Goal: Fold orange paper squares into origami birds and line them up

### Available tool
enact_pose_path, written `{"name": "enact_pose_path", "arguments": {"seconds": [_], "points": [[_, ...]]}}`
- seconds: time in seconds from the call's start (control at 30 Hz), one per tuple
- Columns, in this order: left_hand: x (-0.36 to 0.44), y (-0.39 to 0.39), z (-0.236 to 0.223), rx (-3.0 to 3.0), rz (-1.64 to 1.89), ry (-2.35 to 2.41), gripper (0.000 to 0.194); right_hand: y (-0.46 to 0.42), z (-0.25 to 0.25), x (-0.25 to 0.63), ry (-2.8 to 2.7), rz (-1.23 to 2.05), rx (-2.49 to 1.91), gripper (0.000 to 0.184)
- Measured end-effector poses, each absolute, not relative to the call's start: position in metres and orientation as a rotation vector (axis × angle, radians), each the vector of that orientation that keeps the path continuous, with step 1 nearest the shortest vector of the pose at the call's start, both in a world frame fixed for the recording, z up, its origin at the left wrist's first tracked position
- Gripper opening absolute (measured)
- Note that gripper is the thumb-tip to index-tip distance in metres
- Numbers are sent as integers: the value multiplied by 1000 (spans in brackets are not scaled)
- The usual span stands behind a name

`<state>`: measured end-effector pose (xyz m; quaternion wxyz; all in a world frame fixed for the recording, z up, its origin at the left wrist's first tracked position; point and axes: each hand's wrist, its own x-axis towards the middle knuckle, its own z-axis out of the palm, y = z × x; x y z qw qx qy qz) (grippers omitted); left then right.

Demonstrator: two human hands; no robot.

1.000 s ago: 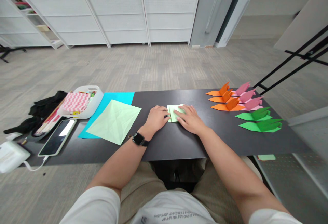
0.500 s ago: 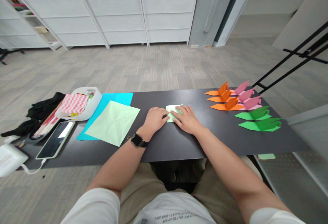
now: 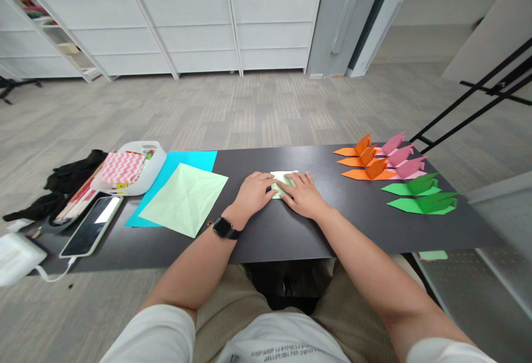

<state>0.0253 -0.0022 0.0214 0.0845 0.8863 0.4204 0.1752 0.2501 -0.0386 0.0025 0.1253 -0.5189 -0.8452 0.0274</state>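
A small folded piece of pale green paper [image 3: 279,178] lies on the dark table, partly covered by my fingers. My left hand [image 3: 254,192] rests at its left edge, thumb and fingers apart with a dark gap between them, the tips touching the paper. From the right, my right hand [image 3: 305,194] lies flat across the paper with its fingers spread. Left of my hands, a larger creased pale green sheet [image 3: 185,199] overlaps bright blue paper [image 3: 193,158]. A black watch [image 3: 223,228] is on my left wrist.
Folded paper birds stand at the right: orange [image 3: 368,172], pink [image 3: 401,157] and green [image 3: 424,204]. At the left are a white basket [image 3: 155,169] with a pink-patterned item, a phone [image 3: 91,227] on a cable, a white block [image 3: 19,259] and black cloth [image 3: 75,169].
My fingers have shifted very slightly over the folded paper, the left thumb lying a little lower. Everything else stays where it was.
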Motion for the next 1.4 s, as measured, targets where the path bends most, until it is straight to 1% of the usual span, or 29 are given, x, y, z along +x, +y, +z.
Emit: {"name": "enact_pose_path", "arguments": {"seconds": [0.1,0.2,0.3,0.43,0.83,0.9,0.97,1.03,1.07,1.13,1.2,1.23,1.3,1.4], "points": [[27,-3,21,2653,480,1218,39,-39,2,249,-2454,79,-1515,48],[26,-2,19,2618,453,1252,44,-35,1,255,-2418,143,-1503,44],[25,-1,17,2593,438,1296,43,-28,-1,267,-2326,217,-1527,40],[23,-1,16,2583,392,1345,40,-22,-4,283,-2198,212,-1621,32],[19,-4,13,2586,299,1435,50,-21,-4,296,-2235,221,-1687,38],[17,-4,14,2577,238,1473,57,-21,-3,296,-2255,235,-1691,39],[14,-2,14,2546,186,1525,69,-21,-2,296,-2273,253,-1701,41],[11,1,14,2514,206,1559,79,-21,-2,296,-2288,265,-1709,42],[10,3,15,2507,261,1549,79,-21,-1,296,-2293,268,-1710,42],[12,7,16,2520,447,1444,70,-20,-1,296,-2306,270,-1703,44],[19,9,16,2559,626,1234,56,-20,-1,297,-2321,275,-1686,45],[23,9,15,2581,657,1121,53,-20,-1,298,-2329,282,-1675,45],[30,9,13,2615,586,978,48,-19,-1,301,-2343,303,-1652,47],[33,8,7,2592,424,1012,42,-18,-1,306,-2361,332,-1628,49]]}}
